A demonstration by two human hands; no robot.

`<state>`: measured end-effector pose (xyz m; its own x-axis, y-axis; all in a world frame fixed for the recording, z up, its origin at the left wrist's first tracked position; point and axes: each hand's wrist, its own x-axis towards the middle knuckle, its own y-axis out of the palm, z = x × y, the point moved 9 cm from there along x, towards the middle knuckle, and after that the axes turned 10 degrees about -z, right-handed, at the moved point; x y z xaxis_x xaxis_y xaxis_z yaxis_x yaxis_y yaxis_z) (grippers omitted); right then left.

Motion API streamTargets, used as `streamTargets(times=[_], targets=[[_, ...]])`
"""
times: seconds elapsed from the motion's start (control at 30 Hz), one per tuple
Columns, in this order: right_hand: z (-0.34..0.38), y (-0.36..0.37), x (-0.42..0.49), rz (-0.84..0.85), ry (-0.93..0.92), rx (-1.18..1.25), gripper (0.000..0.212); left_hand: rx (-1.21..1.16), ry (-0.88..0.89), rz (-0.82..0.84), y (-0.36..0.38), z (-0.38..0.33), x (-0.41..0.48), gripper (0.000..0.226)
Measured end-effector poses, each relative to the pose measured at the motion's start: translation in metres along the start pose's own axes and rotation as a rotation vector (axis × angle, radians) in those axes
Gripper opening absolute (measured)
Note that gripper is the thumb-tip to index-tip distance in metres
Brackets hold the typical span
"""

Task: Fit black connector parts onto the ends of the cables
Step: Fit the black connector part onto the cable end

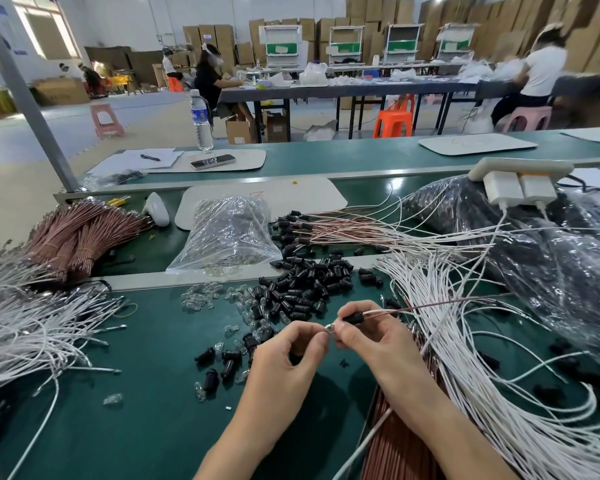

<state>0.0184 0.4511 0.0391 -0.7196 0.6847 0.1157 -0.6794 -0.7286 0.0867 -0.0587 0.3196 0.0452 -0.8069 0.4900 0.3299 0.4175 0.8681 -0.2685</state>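
Two hands meet just in front of the loose pile of black connector parts (302, 289) on the green bench (146, 410). So the right hand (374, 341) pinches one black connector (354, 319) between thumb and fingers, and a thin cable (430, 307) runs out of it toward the right of the pile. Fingers on the left hand (288, 348) are curled in, tips pinching a tiny shiny bit (329, 328) right at the connector's near end. Honestly can't tell what it is.

Little clear bulbs (201, 296) lie scattered left of the pile. Behind the pile sits a clear plastic bag (226, 233) with more clear bits settled at its bottom. Right of the pile, white cables (465, 341) fan out. Past them, dark plastic bags (541, 265), contents too murky to make out.
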Motion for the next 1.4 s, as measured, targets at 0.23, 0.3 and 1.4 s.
streamTargets(times=[0.23, 0.3, 1.4], targets=[[-0.0022, 0.0006, -0.0007, 0.017, 0.01, -0.009, 0.017, -0.03, -0.01, 0.003, 0.0009, 0.0033, -0.0005, 0.014], [-0.002, 0.0012, -0.001, 0.023, 0.021, 0.003, 0.015, -0.039, -0.012, 0.015, 0.0018, 0.0036, -0.0004, 0.014], [-0.0093, 0.0044, -0.0012, 0.022, 0.098, 0.051, 0.03, 0.134, 0.132, -0.067, -0.0033, -0.0024, -0.0024, 0.021]])
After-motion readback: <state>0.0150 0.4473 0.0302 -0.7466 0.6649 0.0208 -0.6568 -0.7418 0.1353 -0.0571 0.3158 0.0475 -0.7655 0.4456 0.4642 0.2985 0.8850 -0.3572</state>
